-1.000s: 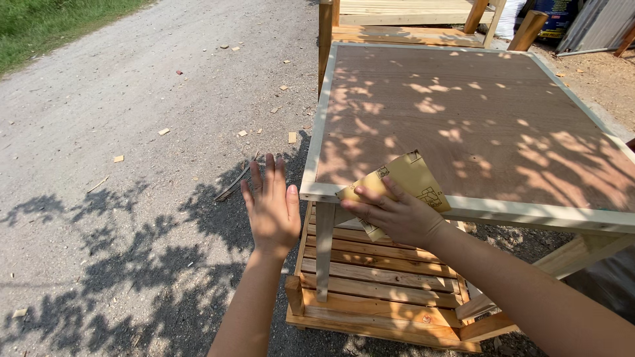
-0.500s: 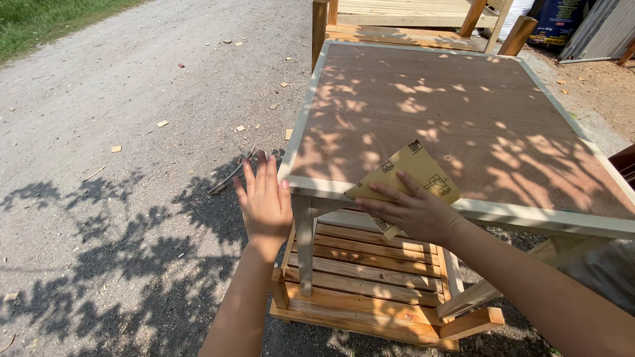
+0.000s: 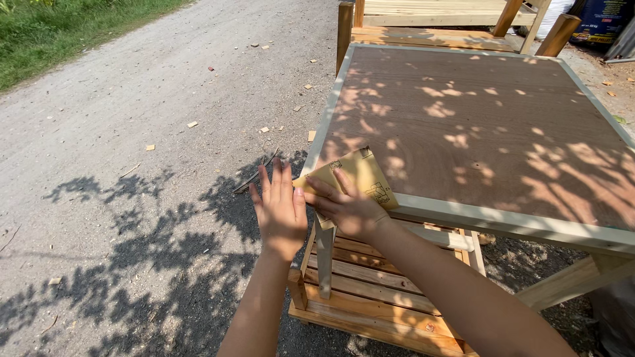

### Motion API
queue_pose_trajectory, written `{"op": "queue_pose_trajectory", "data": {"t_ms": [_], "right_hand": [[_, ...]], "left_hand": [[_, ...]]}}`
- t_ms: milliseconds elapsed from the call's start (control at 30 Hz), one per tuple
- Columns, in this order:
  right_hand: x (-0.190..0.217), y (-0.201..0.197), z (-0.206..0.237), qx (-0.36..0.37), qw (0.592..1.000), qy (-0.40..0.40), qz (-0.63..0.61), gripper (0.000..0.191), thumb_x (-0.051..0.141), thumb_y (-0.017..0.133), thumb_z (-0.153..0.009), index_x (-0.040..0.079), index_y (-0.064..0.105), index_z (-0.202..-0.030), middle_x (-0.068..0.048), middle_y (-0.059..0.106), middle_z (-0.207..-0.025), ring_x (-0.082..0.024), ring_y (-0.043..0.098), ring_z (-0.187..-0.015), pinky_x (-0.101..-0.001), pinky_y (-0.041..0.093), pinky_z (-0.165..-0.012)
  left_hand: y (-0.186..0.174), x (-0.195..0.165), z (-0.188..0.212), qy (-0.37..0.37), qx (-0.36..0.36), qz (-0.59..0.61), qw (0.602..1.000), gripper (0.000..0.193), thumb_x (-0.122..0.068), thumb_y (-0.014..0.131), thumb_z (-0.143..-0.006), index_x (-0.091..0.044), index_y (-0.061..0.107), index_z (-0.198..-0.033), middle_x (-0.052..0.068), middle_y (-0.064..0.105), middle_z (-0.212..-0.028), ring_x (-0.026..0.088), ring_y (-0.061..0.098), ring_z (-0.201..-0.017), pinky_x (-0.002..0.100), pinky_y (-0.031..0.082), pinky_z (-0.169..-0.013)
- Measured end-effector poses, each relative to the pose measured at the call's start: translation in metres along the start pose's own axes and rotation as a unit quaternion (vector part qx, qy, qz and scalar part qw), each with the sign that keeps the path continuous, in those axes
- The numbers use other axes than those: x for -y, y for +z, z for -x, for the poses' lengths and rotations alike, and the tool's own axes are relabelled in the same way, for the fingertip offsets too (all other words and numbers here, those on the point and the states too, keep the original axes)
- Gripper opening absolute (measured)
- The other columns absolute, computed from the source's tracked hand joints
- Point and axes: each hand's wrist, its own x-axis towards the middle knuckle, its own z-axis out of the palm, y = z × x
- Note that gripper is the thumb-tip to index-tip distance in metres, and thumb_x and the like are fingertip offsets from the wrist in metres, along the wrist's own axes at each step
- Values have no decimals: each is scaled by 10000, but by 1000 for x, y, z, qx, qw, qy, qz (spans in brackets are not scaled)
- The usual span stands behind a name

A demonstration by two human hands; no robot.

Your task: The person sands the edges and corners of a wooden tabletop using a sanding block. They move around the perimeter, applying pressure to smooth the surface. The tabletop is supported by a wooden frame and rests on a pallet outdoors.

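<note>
A folded sheet of tan sandpaper (image 3: 360, 175) lies over the near left corner of a wooden table (image 3: 476, 125) with a brown board top and pale frame. My right hand (image 3: 347, 208) presses on the sandpaper at that corner, fingers spread over it. My left hand (image 3: 281, 208) is held flat and upright just left of the corner, fingers together, its edge touching the sandpaper's left tip. It holds nothing.
A slatted wooden pallet (image 3: 370, 291) sits under the table. More pale wooden furniture (image 3: 436, 26) stands behind it. A gravel road (image 3: 132, 132) with scattered wood chips runs to the left, grass (image 3: 59, 33) beyond. Tree shadows fall across the ground and tabletop.
The view has come closer to the table corner. My right hand slid the sandpaper left along the edge to the corner, and my left hand rose to meet it.
</note>
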Motion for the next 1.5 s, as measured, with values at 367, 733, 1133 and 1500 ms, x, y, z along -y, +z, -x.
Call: {"op": "queue_pose_trajectory", "data": {"t_ms": [367, 733, 1133, 1500], "right_hand": [[-8, -14, 67, -36, 997, 71, -1, 554, 446, 536, -971, 391, 475, -1519, 143, 194, -1704, -286, 96, -1575, -758, 193, -1155], [-21, -36, 126, 53, 986, 154, 20, 744, 374, 537, -922, 341, 289, -1623, 87, 143, -1706, -368, 80, -1547, -694, 327, -1029], [-53, -85, 21, 247, 906, 195, -283, 979, 837, 574, -806, 386, 217, -1599, -150, 187, -1657, -368, 204, -1519, -664, 185, -1150], [-28, -57, 23, 55, 972, 220, -59, 755, 666, 566, -933, 319, 393, -1581, -132, 611, -1191, -268, 579, -1053, -531, 450, -876]], "left_hand": [[5, -30, 18, 7, -5, 40, 999, 565, -290, 370, -1051, -27, 406, -1550, 139, 319, -1682, 399, 225, -1576, 625, 110, -1263], [3, -63, 25, -21, -69, 95, 993, 404, -207, 528, -984, -62, 583, -1357, 131, 512, -1467, 355, 437, -1422, 594, 294, -1183], [36, -36, 28, -248, 127, 520, 808, 187, -83, 661, -936, -21, 600, -1102, 38, 738, -872, 46, 665, -733, 209, 528, -656], [45, -5, 28, -304, 55, 407, 860, 181, -99, 652, -927, -1, 697, -1072, 26, 726, -833, 84, 642, -709, 235, 519, -661]]}}
